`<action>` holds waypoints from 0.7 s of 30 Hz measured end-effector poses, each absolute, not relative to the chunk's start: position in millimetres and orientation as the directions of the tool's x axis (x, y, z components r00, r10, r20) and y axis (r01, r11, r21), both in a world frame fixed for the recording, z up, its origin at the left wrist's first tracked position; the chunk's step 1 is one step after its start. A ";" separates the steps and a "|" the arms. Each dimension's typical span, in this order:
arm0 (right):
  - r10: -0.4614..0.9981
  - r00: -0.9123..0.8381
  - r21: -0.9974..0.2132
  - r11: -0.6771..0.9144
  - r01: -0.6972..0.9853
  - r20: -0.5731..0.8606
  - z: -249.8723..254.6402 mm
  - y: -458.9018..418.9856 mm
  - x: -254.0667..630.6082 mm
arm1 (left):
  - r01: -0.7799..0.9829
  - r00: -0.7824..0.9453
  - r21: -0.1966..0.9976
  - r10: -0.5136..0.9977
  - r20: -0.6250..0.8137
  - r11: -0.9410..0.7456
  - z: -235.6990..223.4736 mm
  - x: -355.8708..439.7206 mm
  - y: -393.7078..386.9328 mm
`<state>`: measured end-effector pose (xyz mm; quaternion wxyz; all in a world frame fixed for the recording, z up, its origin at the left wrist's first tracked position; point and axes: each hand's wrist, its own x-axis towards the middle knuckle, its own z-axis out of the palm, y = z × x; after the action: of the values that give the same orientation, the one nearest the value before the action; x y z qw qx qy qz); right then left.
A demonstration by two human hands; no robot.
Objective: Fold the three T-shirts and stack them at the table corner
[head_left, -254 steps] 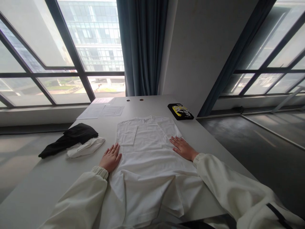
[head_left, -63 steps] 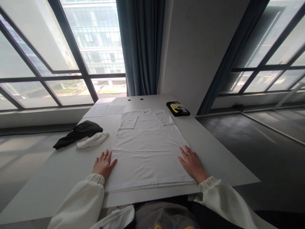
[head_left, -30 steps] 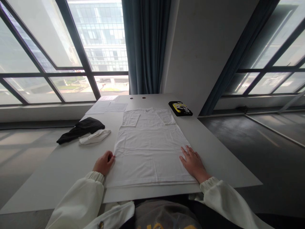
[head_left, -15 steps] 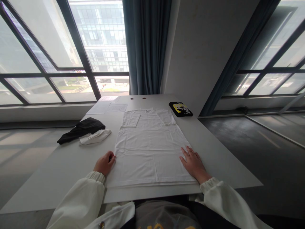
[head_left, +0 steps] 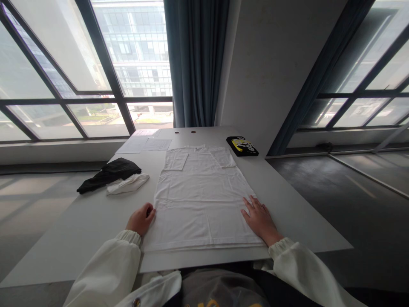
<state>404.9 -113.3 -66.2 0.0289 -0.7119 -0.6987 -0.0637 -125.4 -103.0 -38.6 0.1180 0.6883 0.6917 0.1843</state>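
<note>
A white T-shirt (head_left: pixel 198 192) lies spread on the table, hem toward me, with both sleeves folded inward over its upper part. At its left edge, my left hand (head_left: pixel 141 218) is closed, its curled fingers pinching the fabric by the side seam. My right hand (head_left: pixel 259 218) rests flat with fingers spread on the shirt's lower right edge. Faint creases run across the cloth.
On the white table (head_left: pixel 297 230), a black garment (head_left: pixel 110 172) and a crumpled white cloth (head_left: pixel 128 184) lie at left. Paper sheets (head_left: pixel 156 144) are at the far left. A folded black garment with a yellow and white print (head_left: pixel 242 146) sits at the far right.
</note>
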 end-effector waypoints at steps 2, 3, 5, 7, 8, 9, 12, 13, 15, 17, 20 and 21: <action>0.991 0.015 0.049 -0.022 0.999 0.132 -66.6 -113.1 405.1 | 0.909 -0.019 0.417 0.996 0.083 -0.017 -39.3 -126.1 -102.6; 0.991 0.017 0.048 -0.023 0.999 0.132 -66.8 -112.9 405.2 | 0.908 -0.015 0.418 0.997 0.081 -0.020 -39.7 -126.4 -102.4; 0.991 0.020 0.048 -0.027 0.998 0.130 -67.0 -112.7 405.2 | 0.907 -0.013 0.420 0.997 0.080 -0.022 -40.4 -126.9 -102.2; 0.992 0.023 0.052 -0.030 0.998 0.127 -66.9 -112.7 405.0 | 0.906 -0.013 0.423 0.996 0.083 -0.024 -40.7 -126.9 -102.1; 0.992 0.024 0.052 -0.031 0.998 0.127 -66.7 -112.8 404.9 | 0.905 -0.014 0.424 0.996 0.085 -0.024 -40.6 -126.8 -102.2; 0.991 0.024 0.051 -0.030 0.998 0.129 -66.4 -113.0 404.7 | 0.905 -0.014 0.426 0.996 0.086 -0.024 -40.5 -126.6 -102.3; 0.991 0.023 0.044 -0.030 0.999 0.133 -65.4 -113.6 403.9 | 0.902 -0.017 0.432 0.996 0.086 -0.022 -39.6 -125.9 -102.6; 0.991 0.024 0.042 -0.030 0.999 0.133 -65.0 -113.7 403.7 | 0.901 -0.017 0.434 0.996 0.087 -0.022 -39.1 -125.6 -102.7; 0.991 0.025 0.039 -0.030 0.999 0.130 -64.6 -113.7 403.6 | 0.900 -0.018 0.435 0.995 0.094 -0.024 -38.0 -124.8 -103.1; 0.991 0.024 0.039 -0.030 0.999 0.130 -64.6 -113.5 403.8 | 0.901 -0.024 0.433 0.994 0.102 -0.023 -36.4 -123.9 -103.7; 0.991 0.021 0.039 -0.027 0.999 0.133 -65.1 -113.3 404.5 | 0.900 -0.038 0.436 0.994 0.099 -0.009 -33.7 -122.4 -104.7; 0.991 0.020 0.038 -0.026 0.999 0.134 -65.2 -113.3 404.7 | 0.899 -0.043 0.439 0.994 0.096 -0.004 -32.9 -122.0 -105.0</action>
<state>404.7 -113.3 -65.2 0.0331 -0.7135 -0.6971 -0.0614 -122.0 -105.0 -32.9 0.1224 0.6810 0.6949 0.1958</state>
